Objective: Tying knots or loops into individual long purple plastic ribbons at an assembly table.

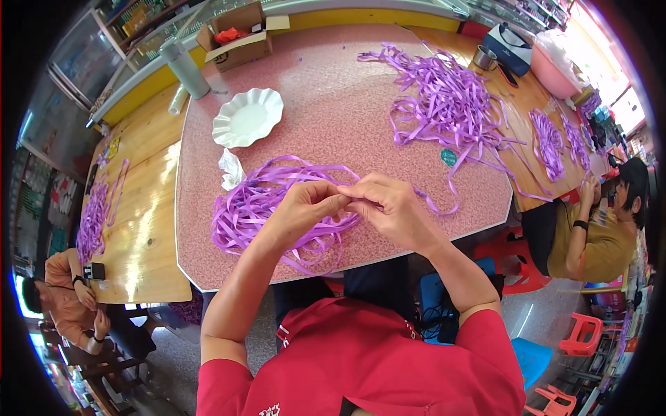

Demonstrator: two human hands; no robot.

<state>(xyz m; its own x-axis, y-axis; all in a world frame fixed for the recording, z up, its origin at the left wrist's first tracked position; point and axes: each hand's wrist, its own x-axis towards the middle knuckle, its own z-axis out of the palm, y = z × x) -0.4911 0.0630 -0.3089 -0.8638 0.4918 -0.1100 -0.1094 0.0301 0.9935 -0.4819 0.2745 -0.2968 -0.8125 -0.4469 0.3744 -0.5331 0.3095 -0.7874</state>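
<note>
Over the near part of the pink speckled table (pixel 319 90), my left hand (pixel 310 209) and my right hand (pixel 394 208) meet fingertip to fingertip. Both are closed in a pinch on a purple ribbon; the exact spot they grip is hidden by the fingers. Under and beside my left hand lies a loose looped heap of purple ribbon (pixel 239 215). From behind my right hand a strand (pixel 451 197) runs right, toward a larger tangled pile of purple ribbon (pixel 444 93) at the far right.
A white scalloped dish (pixel 248 118), crumpled white tissue (pixel 231 170), a green bottle (pixel 184 69) and an open cardboard box (pixel 239 45) stand left and back. More ribbon bundles (pixel 548 144) lie on the right wooden table. One person (pixel 596 236) sits at right, another (pixel 69 298) at left.
</note>
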